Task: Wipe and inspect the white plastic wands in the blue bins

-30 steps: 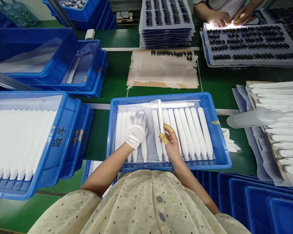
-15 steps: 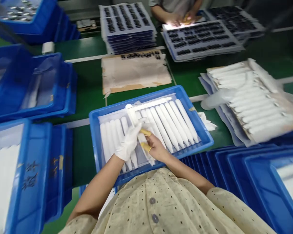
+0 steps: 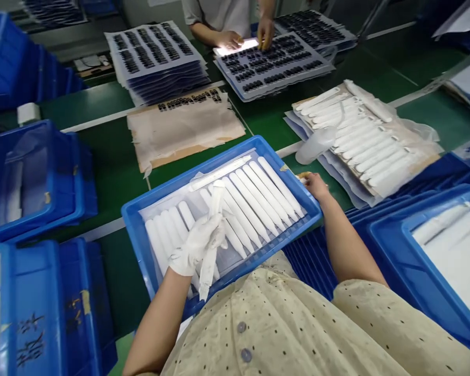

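My left hand (image 3: 199, 243), in a white glove, is closed round a long white plastic part (image 3: 217, 196) with a narrow ridged lower end. It holds the part at a slant above a blue tray (image 3: 135, 219). Slim white pieces (image 3: 254, 196) lie side by side in the tray, and another lies crosswise along its far side. Beyond the tray's right edge, my right hand (image 3: 316, 185), with yellow finger covers, has its fingers closed on a white cloth (image 3: 301, 178), mostly hidden by the hand.
Stacked blue trays (image 3: 39, 308) stand at left, more (image 3: 391, 235) at right. A clear bottle (image 3: 315, 146) lies by a sheet of white pieces (image 3: 368, 141). Across the bench, a co-worker's hands (image 3: 266, 34) work at sheets of small black parts (image 3: 274, 62).
My right hand has left the white part and moved right, past the tray, to the cloth. My left hand still holds the part, now slightly lower. The camera view has shifted.
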{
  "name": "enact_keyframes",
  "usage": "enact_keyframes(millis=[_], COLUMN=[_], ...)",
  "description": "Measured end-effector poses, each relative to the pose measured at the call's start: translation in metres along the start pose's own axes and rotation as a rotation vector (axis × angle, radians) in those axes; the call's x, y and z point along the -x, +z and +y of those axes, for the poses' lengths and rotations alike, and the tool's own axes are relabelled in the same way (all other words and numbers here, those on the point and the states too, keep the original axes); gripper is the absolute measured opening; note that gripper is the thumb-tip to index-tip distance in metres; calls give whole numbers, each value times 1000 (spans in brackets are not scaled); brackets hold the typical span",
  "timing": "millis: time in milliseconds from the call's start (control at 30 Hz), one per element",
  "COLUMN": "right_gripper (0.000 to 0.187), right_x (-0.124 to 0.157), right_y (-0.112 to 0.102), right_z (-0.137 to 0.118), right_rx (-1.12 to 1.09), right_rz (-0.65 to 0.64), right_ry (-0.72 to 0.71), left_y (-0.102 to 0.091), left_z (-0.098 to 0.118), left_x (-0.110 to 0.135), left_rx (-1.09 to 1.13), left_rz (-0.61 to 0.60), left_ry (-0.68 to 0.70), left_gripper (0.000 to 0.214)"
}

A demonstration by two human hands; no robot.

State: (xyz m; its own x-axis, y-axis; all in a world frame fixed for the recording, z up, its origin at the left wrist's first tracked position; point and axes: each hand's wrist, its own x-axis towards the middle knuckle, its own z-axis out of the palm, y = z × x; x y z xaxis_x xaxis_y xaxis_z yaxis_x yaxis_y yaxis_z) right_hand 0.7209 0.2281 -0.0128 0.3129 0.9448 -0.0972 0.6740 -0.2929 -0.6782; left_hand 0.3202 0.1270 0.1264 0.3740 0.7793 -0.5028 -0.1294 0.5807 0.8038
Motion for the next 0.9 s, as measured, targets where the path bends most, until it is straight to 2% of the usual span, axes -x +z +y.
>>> enact_keyframes(millis=[67, 133, 233, 300, 367, 467, 533, 600, 700, 833, 900], right_gripper=[31, 28, 29, 37, 42, 50, 54, 55, 58, 57, 56], right_x=[-5, -9, -1, 21, 53, 97, 114, 120, 121, 120, 120], right_y=[0, -3, -5, 0, 12, 33, 45, 53, 63, 71, 68], right_z=[2, -4, -37, -77, -126, -190, -216, -228, -234, -236, -235], right_rx=[-184, -394, -647, -782, -946, -807, -613, -547, -766, -1088, -1126], right_rz=[98, 184, 216, 145, -16, -210, -256, -262, -299, -510, -513], right_ry=[-3, -22, -77, -148, -253, -466, -501, -470, -350, -49, 35], left_y=[2, 2, 5, 9, 15, 24, 28, 29, 30, 30, 29], left_z=[-1, -2, -1, 2, 5, 7, 4, -2, -7, 1, 7], left_x=[1, 3, 6, 6, 5, 6, 8, 11, 14, 17, 20], left_rx=[-40, -70, -150, -205, -241, -307, -368, -436, -460, -369, -317], left_rz=[-24, -32, -13, 13, 34, 63, 134, 222, 269, 158, 69], left_ry=[16, 26, 23, 12, 1, 38, 78, 127, 187, 118, 85], left_gripper=[54, 51, 47, 50, 55, 64, 71, 72, 64, 63, 60])
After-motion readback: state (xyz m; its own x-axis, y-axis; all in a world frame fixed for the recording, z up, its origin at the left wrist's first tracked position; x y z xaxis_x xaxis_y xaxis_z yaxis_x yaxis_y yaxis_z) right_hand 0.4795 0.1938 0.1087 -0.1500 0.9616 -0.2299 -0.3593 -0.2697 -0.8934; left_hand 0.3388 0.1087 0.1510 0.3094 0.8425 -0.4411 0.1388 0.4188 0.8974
